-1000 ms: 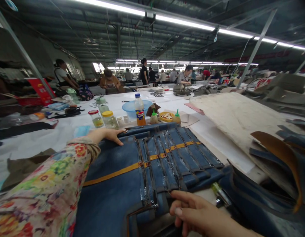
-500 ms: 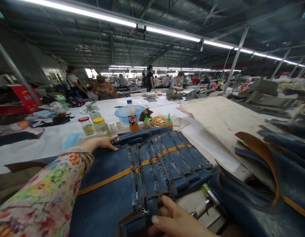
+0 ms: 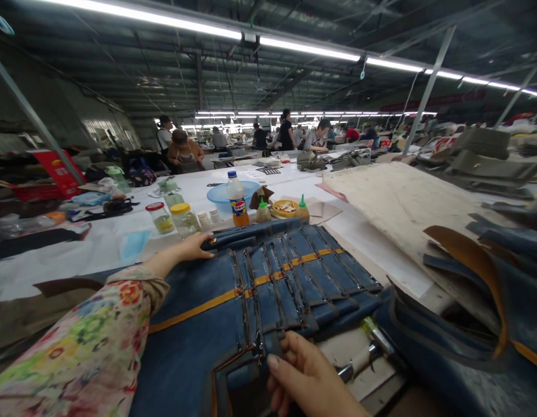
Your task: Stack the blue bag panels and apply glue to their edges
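Observation:
Blue leather-like panels [image 3: 186,341] lie overlapped in a row before me, with dark edge strips and a mustard-coloured band [image 3: 208,310] running across them. At the far edge my left hand [image 3: 192,248] is closed on the folded-up border of the panels, thumb on the near side and the other fingers partly hidden. My right hand [image 3: 309,373] pinches the near edge of one overlapped panel between thumb and fingers. Just below the left part of the row, a rectangular frame-like detail [image 3: 220,370] shows brown edging. Beside my right hand lie metal-ended tools [image 3: 376,336], partly hidden.
Beyond the panels stand glass jars [image 3: 184,219], a drink bottle [image 3: 238,200], a blue basin [image 3: 214,197] and green-tipped squeeze bottles [image 3: 263,211]. A large pale board [image 3: 407,197] and more blue pieces [image 3: 446,336] occupy the right. Several people work farther back.
My right hand's fingers have drawn together from a looser, pointing pose into a pinch at the panel edge. The left hand stays at the far border. The camera view has shifted slightly.

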Demonstrator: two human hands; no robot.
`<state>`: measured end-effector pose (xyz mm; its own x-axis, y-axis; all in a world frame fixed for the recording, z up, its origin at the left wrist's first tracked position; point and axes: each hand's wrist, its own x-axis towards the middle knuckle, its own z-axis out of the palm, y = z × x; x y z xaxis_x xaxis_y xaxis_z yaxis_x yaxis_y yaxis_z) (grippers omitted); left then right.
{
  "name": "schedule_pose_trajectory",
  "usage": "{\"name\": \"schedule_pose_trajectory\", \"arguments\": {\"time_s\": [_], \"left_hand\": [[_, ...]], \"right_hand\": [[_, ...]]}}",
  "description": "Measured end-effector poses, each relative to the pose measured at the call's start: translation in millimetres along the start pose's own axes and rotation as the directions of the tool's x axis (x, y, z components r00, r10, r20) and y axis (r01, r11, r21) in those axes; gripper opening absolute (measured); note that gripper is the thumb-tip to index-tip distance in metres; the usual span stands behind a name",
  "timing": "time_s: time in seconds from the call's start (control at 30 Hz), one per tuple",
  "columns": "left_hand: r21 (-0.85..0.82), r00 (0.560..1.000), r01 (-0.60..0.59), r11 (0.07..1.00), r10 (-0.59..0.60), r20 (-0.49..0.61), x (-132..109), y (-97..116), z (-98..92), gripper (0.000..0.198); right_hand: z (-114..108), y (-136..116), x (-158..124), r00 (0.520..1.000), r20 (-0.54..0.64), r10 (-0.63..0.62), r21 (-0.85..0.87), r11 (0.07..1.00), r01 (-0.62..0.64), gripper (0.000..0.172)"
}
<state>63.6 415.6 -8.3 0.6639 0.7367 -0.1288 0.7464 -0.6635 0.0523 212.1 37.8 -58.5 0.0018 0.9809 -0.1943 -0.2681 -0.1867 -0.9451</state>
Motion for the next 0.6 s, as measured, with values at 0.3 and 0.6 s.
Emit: {"name": "schedule_pose_trajectory", "arguments": {"time_s": [0.3,0.6], "left_hand": [[-0.133,0.984,0.076,0.988,-0.053,0.168,1.6,-6.8,-0.6,0.093],[-0.032,0.971,0.072,0.997,-0.063,0.229,12.1,-4.4,-9.3,0.082]], "right_hand": [[-0.5,-0.3,-4.9,0.993,0.101,-0.062,-0.114,0.991,0.074,0.049],[-6.3,3.7,-5.9,0.993,0.059,0.098,0.295,0.949,-0.111,0.062]]}}
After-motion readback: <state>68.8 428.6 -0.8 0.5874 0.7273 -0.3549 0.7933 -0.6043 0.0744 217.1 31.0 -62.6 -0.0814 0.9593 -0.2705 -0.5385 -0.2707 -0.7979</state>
